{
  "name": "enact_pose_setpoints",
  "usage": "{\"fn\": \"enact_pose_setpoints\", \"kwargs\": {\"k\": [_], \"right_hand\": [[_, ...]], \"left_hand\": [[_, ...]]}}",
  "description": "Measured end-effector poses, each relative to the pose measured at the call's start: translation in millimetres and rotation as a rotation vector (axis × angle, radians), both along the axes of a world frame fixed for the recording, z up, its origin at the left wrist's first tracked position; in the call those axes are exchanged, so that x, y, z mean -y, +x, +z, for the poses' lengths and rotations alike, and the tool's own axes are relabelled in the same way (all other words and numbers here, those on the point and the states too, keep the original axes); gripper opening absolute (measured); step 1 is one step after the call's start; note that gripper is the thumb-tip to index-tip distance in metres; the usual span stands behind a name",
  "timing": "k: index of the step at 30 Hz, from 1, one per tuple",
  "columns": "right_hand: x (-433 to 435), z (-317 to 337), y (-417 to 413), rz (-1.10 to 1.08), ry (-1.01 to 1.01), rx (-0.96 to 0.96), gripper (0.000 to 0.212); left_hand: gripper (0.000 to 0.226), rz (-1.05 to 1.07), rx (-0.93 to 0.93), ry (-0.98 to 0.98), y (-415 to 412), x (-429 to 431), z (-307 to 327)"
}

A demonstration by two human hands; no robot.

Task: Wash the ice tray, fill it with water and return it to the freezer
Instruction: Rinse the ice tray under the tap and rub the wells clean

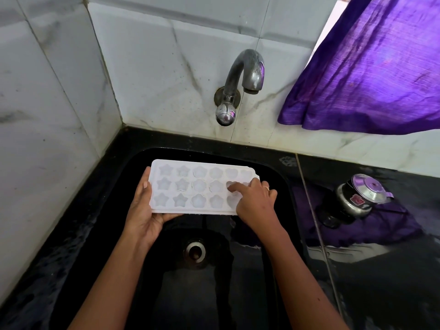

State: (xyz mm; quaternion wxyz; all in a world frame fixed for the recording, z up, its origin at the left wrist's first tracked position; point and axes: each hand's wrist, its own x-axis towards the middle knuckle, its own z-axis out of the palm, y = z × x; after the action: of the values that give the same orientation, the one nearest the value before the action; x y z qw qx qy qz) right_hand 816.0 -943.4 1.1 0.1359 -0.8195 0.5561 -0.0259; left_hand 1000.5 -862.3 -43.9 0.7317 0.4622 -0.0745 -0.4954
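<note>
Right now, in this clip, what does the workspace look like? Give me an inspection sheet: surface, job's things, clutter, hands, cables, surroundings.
Surface: black sink with a drain, set in a glossy black counter.
Job's things: white ice tray held level over the sink, with star, flower and heart cells facing up; tap on the wall, no stream seen.
Clutter: steel lidded pot on the counter, right of the sink.
Hands: left hand grips the tray's left end; right hand lies on its right end, bent fingers in the cells; grip unclear.
Cables: nothing seen.
Surroundings: marbled wall tiles; purple curtain at upper right.
</note>
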Motion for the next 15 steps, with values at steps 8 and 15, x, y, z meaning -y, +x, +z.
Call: {"fn": "enact_pose_setpoints", "kwargs": {"k": [8,15], "right_hand": [[-2.7,-4.4,-2.0,-0.019,-0.048,-0.031,0.055],[-4.8,-3.0,3.4,0.012,-0.036,-0.03,0.054]], "left_hand": [[0.023,0.001,0.006,0.008,-0.5,-0.3,2.3],[0.026,-0.002,0.012,0.019,-0.5,0.0,4.3]]}}
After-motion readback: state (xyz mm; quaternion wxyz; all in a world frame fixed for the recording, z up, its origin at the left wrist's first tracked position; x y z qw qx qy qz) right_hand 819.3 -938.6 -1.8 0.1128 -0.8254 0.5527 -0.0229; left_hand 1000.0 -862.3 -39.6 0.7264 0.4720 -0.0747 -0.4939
